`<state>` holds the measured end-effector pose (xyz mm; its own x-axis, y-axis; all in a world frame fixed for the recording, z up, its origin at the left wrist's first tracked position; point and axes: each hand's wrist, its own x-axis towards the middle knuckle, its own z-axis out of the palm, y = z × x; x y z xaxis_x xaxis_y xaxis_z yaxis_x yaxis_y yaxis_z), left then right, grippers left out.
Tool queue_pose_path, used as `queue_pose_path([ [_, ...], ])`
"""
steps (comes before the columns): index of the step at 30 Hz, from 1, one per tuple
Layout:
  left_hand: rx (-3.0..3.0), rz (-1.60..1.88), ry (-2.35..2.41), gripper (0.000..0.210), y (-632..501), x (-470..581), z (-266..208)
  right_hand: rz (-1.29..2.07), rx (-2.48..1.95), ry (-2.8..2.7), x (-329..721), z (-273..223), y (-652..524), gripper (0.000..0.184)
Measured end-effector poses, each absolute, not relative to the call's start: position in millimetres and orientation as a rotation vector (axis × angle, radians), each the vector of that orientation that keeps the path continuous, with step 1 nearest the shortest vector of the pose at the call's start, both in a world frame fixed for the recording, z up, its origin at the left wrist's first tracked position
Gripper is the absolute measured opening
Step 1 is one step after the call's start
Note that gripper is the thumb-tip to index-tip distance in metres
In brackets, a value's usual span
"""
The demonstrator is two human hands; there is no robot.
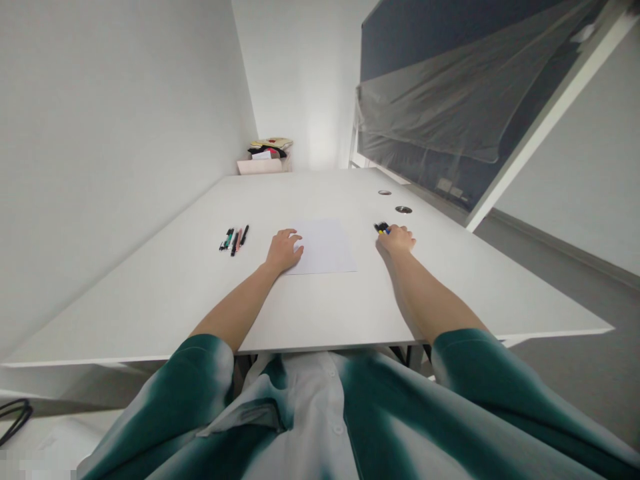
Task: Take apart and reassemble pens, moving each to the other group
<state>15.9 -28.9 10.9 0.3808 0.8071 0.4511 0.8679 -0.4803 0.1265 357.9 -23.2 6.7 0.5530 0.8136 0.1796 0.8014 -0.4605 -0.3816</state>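
Observation:
A blank white sheet of paper (325, 248) lies flat on the white table in front of me. My left hand (284, 251) rests at the paper's left edge, fingers apart and holding nothing. Farther right, beyond the sheet, my right hand (399, 240) is on the table with its fingers curled in. At its fingertips is a small cluster of black items with yellow and blue parts (382, 228); the hand partly covers them, and their kind is unclear. To the left of my left hand lie several pens (235, 240) side by side, in black, green and pink.
The white table (165, 293) runs along a wall on the left. Two round metal-rimmed inserts (403, 210) sit near its right side. A pinkish box (260, 165) with cloth items stands at the far end. A dark panel under plastic film (440, 100) leans on the right.

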Motion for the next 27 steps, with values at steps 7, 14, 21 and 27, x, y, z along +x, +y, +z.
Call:
queue_pose_path([
  [7, -2.504, -0.691, -1.543, 0.031, -29.5, 15.3, 11.1, 0.055, -2.35, -1.302, 358.2, 6.5, -23.3, 0.04],
  [14, -2.513, -0.654, -1.568, 0.032, -27.3, 14.1, 9.4, -0.084, -2.127, -1.376, 344.8, 13.0, -27.2, 0.041],
  [21, -2.497, -0.59, -1.738, 0.039, -24.2, 11.0, 6.1, 0.02, -1.734, -1.972, 292.1, 8.3, -31.2, 0.045],
  [27, -2.573, -0.362, -1.769, 0.04, -22.6, 9.6, 5.6, 0.013, -1.75, -2.292, 273.9, 3.1, -36.5, 0.038],
])
